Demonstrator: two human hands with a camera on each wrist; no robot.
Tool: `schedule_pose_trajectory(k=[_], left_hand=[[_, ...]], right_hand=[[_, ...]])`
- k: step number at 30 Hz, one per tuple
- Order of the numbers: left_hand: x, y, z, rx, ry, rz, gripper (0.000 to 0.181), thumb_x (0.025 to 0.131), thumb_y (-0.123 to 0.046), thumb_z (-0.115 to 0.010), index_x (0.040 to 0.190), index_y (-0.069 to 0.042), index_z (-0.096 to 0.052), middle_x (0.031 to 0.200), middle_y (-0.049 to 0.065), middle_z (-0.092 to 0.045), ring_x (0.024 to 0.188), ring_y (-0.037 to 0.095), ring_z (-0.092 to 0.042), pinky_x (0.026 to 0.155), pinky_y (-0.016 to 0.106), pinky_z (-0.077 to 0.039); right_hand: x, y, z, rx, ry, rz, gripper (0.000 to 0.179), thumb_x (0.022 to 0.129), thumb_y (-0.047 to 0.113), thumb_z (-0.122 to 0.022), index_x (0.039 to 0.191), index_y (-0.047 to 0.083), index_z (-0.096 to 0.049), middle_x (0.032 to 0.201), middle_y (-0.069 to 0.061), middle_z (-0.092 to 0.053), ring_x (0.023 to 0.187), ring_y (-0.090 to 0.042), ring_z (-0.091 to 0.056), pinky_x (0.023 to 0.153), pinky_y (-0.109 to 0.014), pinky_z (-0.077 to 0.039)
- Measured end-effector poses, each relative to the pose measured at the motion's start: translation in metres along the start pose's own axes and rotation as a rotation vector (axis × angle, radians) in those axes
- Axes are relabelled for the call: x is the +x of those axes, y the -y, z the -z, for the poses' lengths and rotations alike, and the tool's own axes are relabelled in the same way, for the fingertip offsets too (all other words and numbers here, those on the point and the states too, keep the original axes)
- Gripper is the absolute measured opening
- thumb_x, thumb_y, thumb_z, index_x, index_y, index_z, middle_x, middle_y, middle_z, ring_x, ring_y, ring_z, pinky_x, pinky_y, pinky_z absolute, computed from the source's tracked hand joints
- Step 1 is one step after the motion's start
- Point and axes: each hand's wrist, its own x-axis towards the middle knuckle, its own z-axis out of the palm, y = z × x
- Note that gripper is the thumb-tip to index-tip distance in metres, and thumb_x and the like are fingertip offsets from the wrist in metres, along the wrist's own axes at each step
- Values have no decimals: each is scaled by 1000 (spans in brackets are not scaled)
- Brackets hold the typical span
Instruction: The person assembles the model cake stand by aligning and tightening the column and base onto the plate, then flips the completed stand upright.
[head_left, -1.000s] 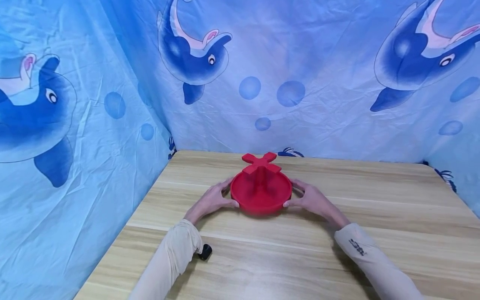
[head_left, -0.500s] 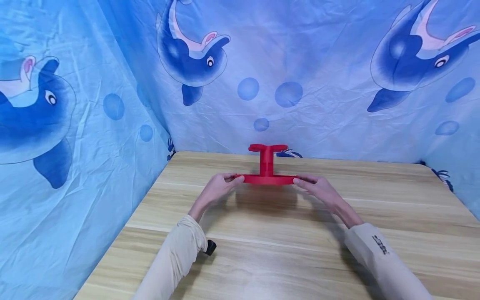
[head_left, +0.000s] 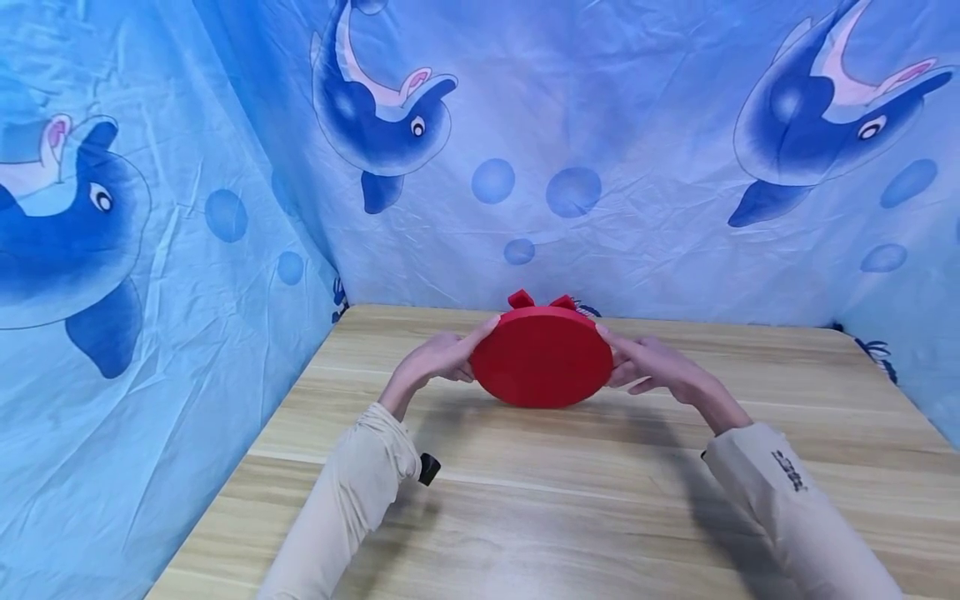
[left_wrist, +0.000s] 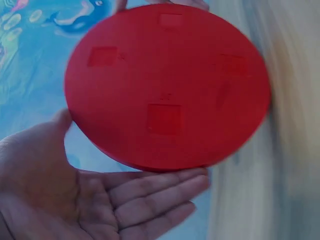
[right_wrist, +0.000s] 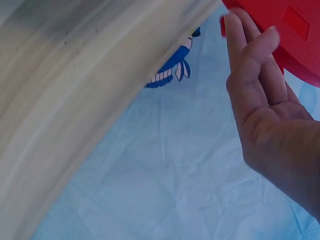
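Note:
A red round dish (head_left: 542,358) with a post and cross-shaped top is tipped up, its flat underside facing the head camera. Two arms of the cross (head_left: 520,299) poke out above its far edge; the post is hidden behind. My left hand (head_left: 442,357) grips the rim at the left, thumb along the upper edge and fingers lower down. On the opposite side my right hand (head_left: 663,367) holds the rim, thumb near the top and some fingers spread below. Square recesses (left_wrist: 165,119) show on the underside in the left wrist view.
Under the dish lies a wood-grain table (head_left: 525,517). Blue cloth with printed dolphins (head_left: 382,108) hangs behind and along the left side. A small black piece (head_left: 429,469) sticks out at the left sleeve cuff.
The dish has been raised and tipped away, going from its open inside showing, through edge-on, to its underside showing. Both hands have turned with it, still on the rim.

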Motion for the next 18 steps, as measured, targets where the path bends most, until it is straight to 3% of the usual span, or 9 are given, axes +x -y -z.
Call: schedule_pose_trajectory(k=[4,10,14,18], left_hand=[[1,-14,2,0,103,22,85,103,-69,-29,129,3,-65,93,19,-74,79,29,-74,80,38,-61],[6,-25,7,-13,217,133,95,102,-72,-23,127,11,-62,94,26,-74,80,34,-76,79,40,-62],[10,-27,10,-21,260,178,101,99,-76,-23,114,13,-68,94,27,-74,80,33,-76,80,39,-62],[12,-27,11,-27,273,185,102,98,-78,-23,106,12,-72,92,26,-75,79,32,-77,80,40,-62]], right_hand=[[-2,3,4,-28,7,-47,83,102,68,-39,130,-6,-65,103,-16,-76,101,-35,-73,84,-48,-59],[-4,4,6,-16,41,-91,86,102,71,-36,112,-7,-72,92,-18,-77,90,-34,-76,70,-36,-58],[-3,7,8,-28,50,-103,89,101,73,-34,106,-7,-73,87,-19,-76,83,-32,-77,61,-28,-54],[-2,11,11,-37,57,-111,91,101,75,-33,105,-7,-75,84,-20,-76,78,-31,-76,59,-27,-54]])
